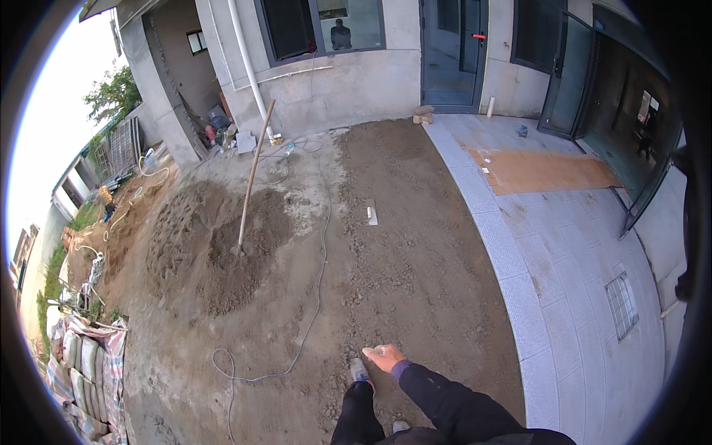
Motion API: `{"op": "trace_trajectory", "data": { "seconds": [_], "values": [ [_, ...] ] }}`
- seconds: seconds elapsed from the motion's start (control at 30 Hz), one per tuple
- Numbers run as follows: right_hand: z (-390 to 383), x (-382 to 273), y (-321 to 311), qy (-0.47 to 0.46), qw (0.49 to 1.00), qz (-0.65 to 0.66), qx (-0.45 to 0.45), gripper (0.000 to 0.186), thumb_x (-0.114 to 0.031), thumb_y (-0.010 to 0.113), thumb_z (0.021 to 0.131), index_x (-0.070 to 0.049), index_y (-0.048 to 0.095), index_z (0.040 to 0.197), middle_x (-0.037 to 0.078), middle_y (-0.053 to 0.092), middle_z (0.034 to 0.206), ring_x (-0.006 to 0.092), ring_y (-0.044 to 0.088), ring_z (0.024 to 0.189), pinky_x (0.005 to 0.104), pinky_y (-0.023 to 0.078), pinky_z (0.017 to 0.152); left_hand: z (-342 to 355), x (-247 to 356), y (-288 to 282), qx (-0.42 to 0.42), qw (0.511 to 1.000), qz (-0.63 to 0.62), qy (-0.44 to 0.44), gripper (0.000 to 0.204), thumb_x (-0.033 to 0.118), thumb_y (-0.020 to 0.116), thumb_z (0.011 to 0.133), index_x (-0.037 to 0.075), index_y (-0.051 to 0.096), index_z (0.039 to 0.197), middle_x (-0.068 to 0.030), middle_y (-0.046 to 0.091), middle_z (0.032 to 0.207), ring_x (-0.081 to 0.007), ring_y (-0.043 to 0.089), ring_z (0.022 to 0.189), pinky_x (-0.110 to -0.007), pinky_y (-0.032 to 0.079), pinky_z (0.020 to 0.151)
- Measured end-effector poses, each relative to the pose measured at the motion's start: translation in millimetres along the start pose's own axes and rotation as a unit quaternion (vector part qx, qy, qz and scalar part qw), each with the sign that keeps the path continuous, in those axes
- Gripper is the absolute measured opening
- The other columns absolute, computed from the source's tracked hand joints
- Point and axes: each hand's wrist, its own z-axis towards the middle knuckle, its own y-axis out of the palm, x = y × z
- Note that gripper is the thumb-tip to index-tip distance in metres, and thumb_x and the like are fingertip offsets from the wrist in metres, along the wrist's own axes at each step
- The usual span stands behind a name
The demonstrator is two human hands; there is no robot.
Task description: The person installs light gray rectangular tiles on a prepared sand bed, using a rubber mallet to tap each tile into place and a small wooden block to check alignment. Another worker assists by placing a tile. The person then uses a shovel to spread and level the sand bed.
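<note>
My right hand reaches out low in view, above damp, lumpy mortar, its fingers bent together; what they hold, if anything, is too small to make out. My left hand is out of view. Beneath me, my shoe rests on the mortar. A steel trowel with a pale handle lies farther ahead on it. A grey cable loops along the left edge of the mortar.
A long-handled shovel stands in a sand pile. Bagged material is stacked lower left. Pale paving with brown board borders the right. Bricks sit near the doorway. A person is at far left.
</note>
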Motion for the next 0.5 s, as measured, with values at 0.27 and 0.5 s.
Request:
{"op": "trace_trajectory", "data": {
  "seconds": [0.27, 0.5],
  "values": [
    [93, 106, -68, 0.298, 0.934, -0.197, 0.009, 0.059, -0.051, 0.069, 0.094, 0.002, 0.074, 0.121, 0.026, 0.073, 0.12, 0.0385, 0.069, 0.119, 0.0445, 0.054, 0.102, 124, 80, -95, 0.051, 0.995, 0.079, -0.021, 0.037, 0.031, 0.076, 0.088, 0.003, 0.076, 0.112, -0.0119, 0.074, 0.071, -0.0204, 0.073, 0.063, -0.037, 0.059, 0.062],
    [125, 126, -183, 0.458, 0.797, -0.346, -0.187, 0.043, -0.043, 0.056, 0.1, -0.012, 0.072, 0.125, 0.011, 0.075, 0.124, 0.0296, 0.071, 0.118, 0.0443, 0.055, 0.096, 268, 270, -169, 0.133, 0.989, -0.029, 0.058, 0.038, 0.009, 0.083, 0.08, -0.002, 0.074, 0.116, -0.0126, 0.077, 0.077, -0.0183, 0.075, 0.065, -0.032, 0.059, 0.061]
  ]
}}
